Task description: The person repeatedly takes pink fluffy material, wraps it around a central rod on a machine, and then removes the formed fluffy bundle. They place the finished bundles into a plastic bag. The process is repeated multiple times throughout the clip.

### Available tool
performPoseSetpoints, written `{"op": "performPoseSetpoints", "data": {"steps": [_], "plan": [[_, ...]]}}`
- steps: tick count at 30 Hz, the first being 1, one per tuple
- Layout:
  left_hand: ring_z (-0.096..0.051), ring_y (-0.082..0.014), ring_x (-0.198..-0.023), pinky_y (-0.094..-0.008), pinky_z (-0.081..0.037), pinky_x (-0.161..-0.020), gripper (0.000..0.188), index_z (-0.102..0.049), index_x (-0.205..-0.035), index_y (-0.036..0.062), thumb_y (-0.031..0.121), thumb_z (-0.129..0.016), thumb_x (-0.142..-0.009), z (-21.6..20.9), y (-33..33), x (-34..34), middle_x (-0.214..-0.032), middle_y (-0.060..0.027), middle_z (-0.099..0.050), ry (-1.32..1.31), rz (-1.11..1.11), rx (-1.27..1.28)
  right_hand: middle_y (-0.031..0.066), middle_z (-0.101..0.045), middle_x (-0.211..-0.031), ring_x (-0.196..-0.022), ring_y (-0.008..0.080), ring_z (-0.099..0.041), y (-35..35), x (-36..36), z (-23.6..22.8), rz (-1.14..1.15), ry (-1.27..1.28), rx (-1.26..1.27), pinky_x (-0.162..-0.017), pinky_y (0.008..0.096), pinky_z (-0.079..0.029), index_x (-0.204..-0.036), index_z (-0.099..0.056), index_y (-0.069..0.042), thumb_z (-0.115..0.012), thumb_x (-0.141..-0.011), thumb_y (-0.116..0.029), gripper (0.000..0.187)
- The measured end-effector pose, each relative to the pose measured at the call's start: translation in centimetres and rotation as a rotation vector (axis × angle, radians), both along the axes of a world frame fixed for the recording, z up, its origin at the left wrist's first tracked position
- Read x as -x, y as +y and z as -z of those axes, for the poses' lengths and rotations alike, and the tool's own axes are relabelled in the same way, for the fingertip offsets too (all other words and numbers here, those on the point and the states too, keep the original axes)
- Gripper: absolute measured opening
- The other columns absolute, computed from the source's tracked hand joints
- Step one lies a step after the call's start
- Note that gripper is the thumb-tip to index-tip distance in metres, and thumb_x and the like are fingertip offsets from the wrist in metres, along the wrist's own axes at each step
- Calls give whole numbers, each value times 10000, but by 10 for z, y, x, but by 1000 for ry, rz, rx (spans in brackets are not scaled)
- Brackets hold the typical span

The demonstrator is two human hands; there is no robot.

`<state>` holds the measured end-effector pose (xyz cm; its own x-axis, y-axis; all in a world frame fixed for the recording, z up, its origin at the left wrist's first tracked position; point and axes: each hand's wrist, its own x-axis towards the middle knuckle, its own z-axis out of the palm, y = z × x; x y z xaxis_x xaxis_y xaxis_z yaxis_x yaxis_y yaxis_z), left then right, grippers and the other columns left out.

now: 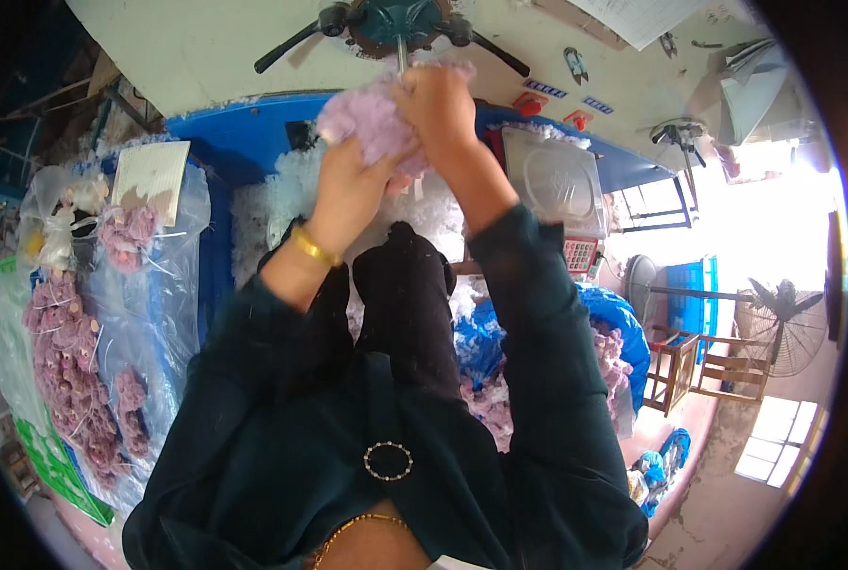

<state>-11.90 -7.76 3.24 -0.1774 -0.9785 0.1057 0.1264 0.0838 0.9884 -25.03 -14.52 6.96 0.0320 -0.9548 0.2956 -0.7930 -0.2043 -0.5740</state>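
White stuffing (440, 202), a nozzled machine (401, 26) and piled plush pieces (63, 351) show a workshop.

Right of frame: a caged fan (783, 323) stands near a blue crate (695, 274) and wooden chair (735, 363). Lower right: window (775, 439). Upper right: metal snips (576, 65) and white papers (638, 19). Right of centre: red-edged keypad (579, 255), probably a calculator; it shows small.

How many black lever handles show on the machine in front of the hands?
2. The left lever handle and right lever handle slant outward on either side of the dark green machine, beyond the lilac plush. The picture's edge cuts the machine off, so others may be hidden.
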Motion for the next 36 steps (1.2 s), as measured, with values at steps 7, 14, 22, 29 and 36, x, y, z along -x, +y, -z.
{"op": "performPoseSetpoints", "data": {"steps": [7,14,22,29,36], "plan": [[-614,-113,-623,-222,-475,-511,225,-639,-971,-23,149,-679,-832,-9,13,10,-807,-69,-664,126,-215,87,163,-622,-707,-702,355,-615,14,0,-3,38,-55,38,-598,443,-475,-694,-639,-52,-630,-749,-342,295],[-561,-83,-741,-250,-459,-659,225,-643,-1012,-9,174,-617,-883,9,-3,8,-840,-28,-643,123,-96,23,159,-572,-614,-600,341,-573,7,-3,3,76,-183,49,-549,418,-442,-622,-584,-28,-659,-719,-304,303],[-612,-209,-991,-325,-469,-901,292,-544,-1164,-8,137,-563,-911,-6,42,-10,-1093,-84,-623,861,326,-189,77,-352,-526,-500,136,-316,41,11,17,-254,-575,131,-457,292,-310,-567,-397,-5,-615,-693,-74,262],[-583,-108,-824,-263,-481,-717,253,-577,-1051,23,70,-656,-815,10,11,20,-934,-37,-622,198,-22,128,122,-353,-548,-485,202,-344,19,23,41,-291,-473,238,-460,328,-306,-572,-378,-8,-598,-669,-64,247],[-563,-137,-864,-280,-463,-769,446,-570,-1091,23,98,-769,-698,12,-2,1,-960,-54,-615,-17,66,94,166,-406,-540,-463,284,-391,21,12,36,-238,-397,311,-449,365,-346,-559,-438,5,-611,-659,-80,218]]}}
